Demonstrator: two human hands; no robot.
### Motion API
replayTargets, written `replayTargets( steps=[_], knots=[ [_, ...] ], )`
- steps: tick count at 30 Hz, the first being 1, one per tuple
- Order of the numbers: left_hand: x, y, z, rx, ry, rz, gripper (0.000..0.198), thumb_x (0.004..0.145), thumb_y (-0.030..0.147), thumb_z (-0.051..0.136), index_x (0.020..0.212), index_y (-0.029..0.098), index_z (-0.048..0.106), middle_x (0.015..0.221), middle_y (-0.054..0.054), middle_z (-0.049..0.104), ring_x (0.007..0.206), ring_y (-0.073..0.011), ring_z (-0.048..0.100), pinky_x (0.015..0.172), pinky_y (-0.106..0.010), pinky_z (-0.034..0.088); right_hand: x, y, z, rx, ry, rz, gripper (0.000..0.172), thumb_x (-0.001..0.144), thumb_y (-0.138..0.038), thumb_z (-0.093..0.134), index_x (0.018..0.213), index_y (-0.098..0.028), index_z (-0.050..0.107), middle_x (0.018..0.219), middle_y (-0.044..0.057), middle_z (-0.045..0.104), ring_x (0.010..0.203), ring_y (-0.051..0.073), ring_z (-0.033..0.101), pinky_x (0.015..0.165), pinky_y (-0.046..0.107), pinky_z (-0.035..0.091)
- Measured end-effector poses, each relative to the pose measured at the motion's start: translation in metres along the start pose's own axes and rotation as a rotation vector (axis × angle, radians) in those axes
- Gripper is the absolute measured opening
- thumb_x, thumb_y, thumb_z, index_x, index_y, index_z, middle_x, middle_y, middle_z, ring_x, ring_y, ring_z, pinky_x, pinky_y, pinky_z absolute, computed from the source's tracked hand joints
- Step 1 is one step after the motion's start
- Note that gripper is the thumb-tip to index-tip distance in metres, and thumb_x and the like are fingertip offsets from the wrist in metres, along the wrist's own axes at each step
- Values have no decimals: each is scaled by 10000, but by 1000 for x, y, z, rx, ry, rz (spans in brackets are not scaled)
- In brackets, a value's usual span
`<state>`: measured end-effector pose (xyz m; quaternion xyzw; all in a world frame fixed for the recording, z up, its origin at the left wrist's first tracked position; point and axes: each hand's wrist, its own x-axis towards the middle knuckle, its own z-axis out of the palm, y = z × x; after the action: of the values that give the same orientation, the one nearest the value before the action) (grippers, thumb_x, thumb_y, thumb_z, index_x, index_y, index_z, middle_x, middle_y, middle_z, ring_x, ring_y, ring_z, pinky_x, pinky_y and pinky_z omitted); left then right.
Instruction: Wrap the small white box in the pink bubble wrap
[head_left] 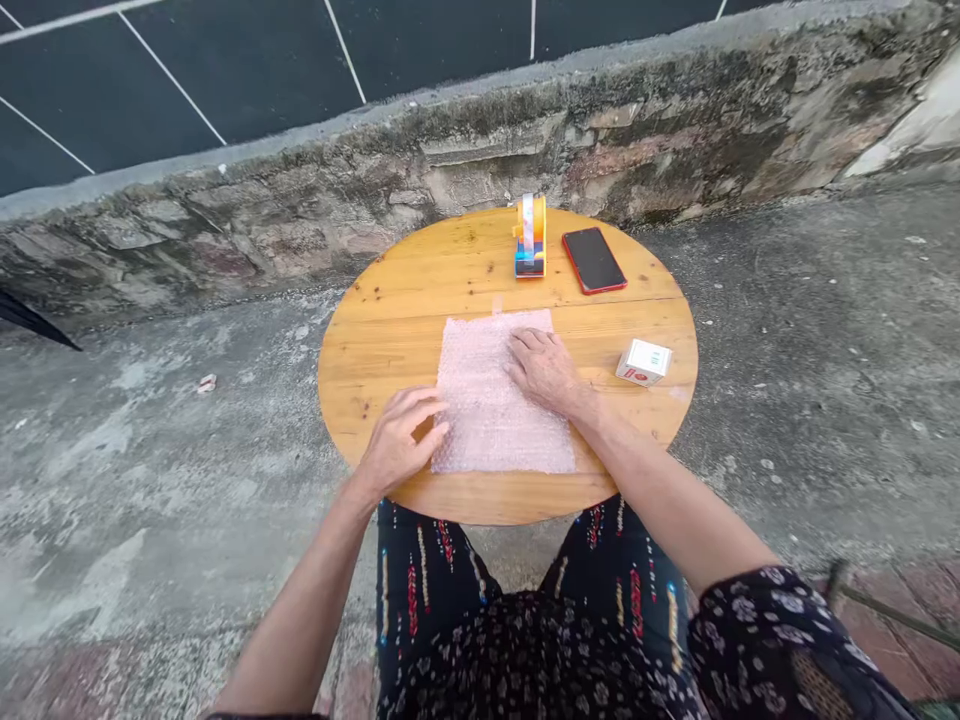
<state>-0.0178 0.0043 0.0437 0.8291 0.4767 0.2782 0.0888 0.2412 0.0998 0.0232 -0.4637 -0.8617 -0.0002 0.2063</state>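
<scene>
A sheet of pinkish bubble wrap [495,400] lies flat near the middle of the round wooden table [397,290]. At its left edge is my left hand [405,432], fingers apart and the fingertips touching the wrap's border. My right hand [546,368] rests flat on the wrap's upper right part, fingers stretched out and holding nothing. A small strip of clear tape [497,304] shows at the top edge of the wrap.
Toward the table's far side stands a yellow and blue tape dispenser [530,240]. Beside it lies a phone [594,260] with a red edge. A small white box [643,362] sits at the right. Behind the table runs a low stone wall [480,165].
</scene>
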Motion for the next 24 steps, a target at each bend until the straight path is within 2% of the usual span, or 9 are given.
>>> replayTargets(
  steps=[3,7,12,18,21,24],
  knots=[
    [24,11,14,-36,0,66,212,873,246,564,1060,227,662,1214,-60,622,1162,-227,546,1010,-430,450,0,1,0,3,0,-6,376,911,-300,510,1227,-103,562,1350,168,527,1239,319,432,1023,443,304],
    [45,14,32,-39,-72,123,254,834,289,621,1072,212,667,1244,-78,609,1189,-247,524,1032,-442,430,0,3,-2,25,-2,-17,375,910,-301,513,1228,-110,567,1354,159,528,1240,309,437,1018,435,317],
    [42,8,45,-57,-70,95,261,814,312,643,1054,211,662,1248,-87,608,1200,-255,520,1025,-457,422,-1,7,-3,57,-10,-19,386,911,-298,512,1245,-113,567,1360,147,531,1241,300,445,1026,429,321],
    [38,6,49,-49,-53,98,272,804,324,656,1053,215,659,1263,-82,601,1218,-257,503,1035,-461,405,-2,8,-11,90,-4,17,381,911,-272,515,1253,-113,568,1381,150,520,1274,299,432,1019,435,334],
    [39,5,49,-46,-46,109,279,798,319,662,1050,202,662,1254,-88,606,1212,-258,504,1029,-452,409,-5,-5,-21,120,-32,-41,388,909,-310,536,1260,-147,571,1433,144,469,1301,298,415,1032,460,325],
    [40,5,49,-43,-45,113,293,791,315,662,1059,197,662,1249,-91,607,1203,-261,509,1023,-449,415,-16,-26,-27,118,-124,-148,461,892,-350,565,1303,-144,537,1432,156,464,1314,298,406,1060,466,315]
  ],
)
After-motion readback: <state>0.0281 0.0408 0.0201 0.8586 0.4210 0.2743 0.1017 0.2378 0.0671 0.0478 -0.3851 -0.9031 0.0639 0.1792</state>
